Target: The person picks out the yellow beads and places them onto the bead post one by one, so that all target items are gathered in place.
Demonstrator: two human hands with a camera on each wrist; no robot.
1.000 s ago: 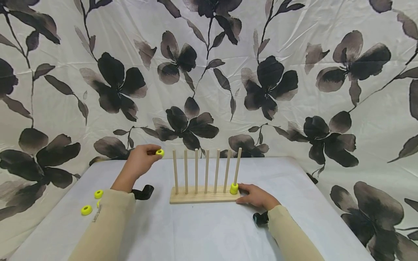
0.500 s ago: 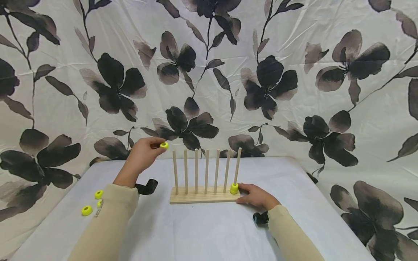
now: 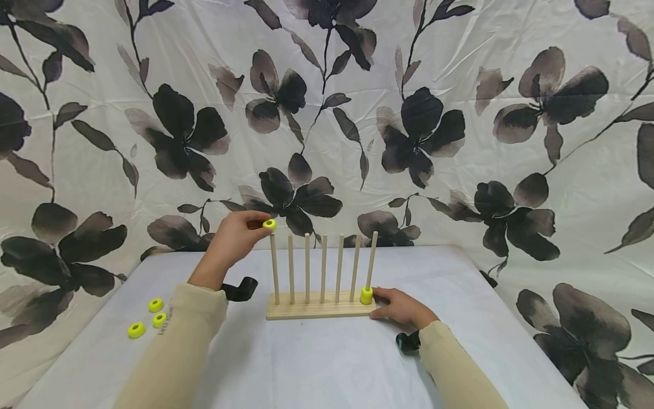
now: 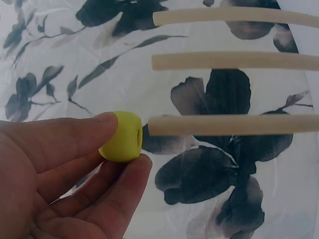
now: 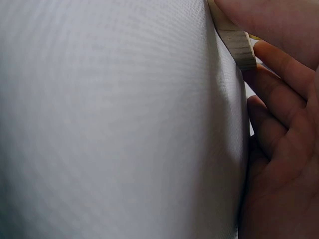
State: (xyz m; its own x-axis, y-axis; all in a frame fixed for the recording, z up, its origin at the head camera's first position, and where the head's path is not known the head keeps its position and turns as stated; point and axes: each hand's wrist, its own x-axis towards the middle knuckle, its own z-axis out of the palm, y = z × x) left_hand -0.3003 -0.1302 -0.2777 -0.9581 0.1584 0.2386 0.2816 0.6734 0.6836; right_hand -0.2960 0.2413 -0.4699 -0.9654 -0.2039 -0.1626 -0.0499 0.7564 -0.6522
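My left hand [image 3: 236, 237] pinches a yellow bead [image 4: 122, 137] between thumb and fingertips. In the left wrist view, the bead's hole faces the tip of the nearest wooden peg [image 4: 234, 125], with a slim gap between them. The head view puts this bead at the top of the leftmost peg. A wooden peg stand [image 3: 322, 309] holds a row of upright pegs. Yellow beads [image 3: 366, 295], seemingly two stacked, sit at the foot of its rightmost peg. My right hand [image 3: 403, 308] grips the stand's right end, thumb in front and fingers behind; the right wrist view shows the base's corner [image 5: 241, 52] between them.
On the left of the white-covered table [image 3: 327, 369] lie three loose yellow beads [image 3: 136, 330], close to my left sleeve [image 3: 174, 346]. A floral cloth [image 3: 352, 136] hangs behind the table.
My left hand has moved right and slightly up with the bead, from left of the stand to the leftmost peg's top. The right hand and stand have stayed in place.
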